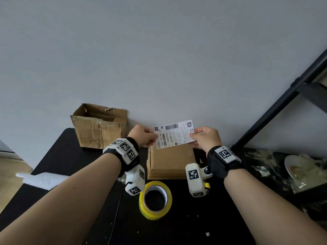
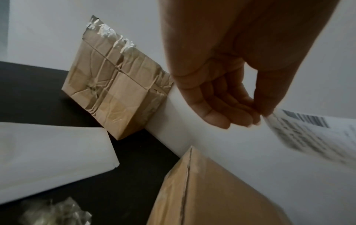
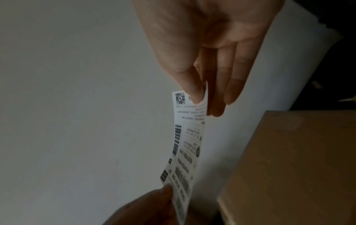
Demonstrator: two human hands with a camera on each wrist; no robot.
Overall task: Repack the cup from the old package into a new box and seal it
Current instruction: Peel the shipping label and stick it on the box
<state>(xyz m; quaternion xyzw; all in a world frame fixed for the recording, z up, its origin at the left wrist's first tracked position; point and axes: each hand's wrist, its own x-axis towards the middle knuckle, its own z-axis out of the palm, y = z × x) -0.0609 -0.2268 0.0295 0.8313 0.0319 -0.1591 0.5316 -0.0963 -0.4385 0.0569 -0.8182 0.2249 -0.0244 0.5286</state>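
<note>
A white shipping label (image 1: 174,134) with barcodes is stretched between both hands above the closed new box (image 1: 170,160). My left hand (image 1: 145,137) pinches its left end; in the left wrist view the label (image 2: 312,134) is blurred beside the fingertips (image 2: 248,120). My right hand (image 1: 203,137) pinches its right end by the QR code, thumb on the printed face of the label (image 3: 188,146). The old crumpled open box (image 1: 100,125) stands against the wall at the back left. No cup is visible.
A yellow tape roll (image 1: 155,199) lies in front of the new box on the black table (image 1: 177,227). White foam sheet (image 1: 44,179) lies at the left edge. Crumpled clear wrap and a white plate (image 1: 293,168) sit at the right, under a black stand.
</note>
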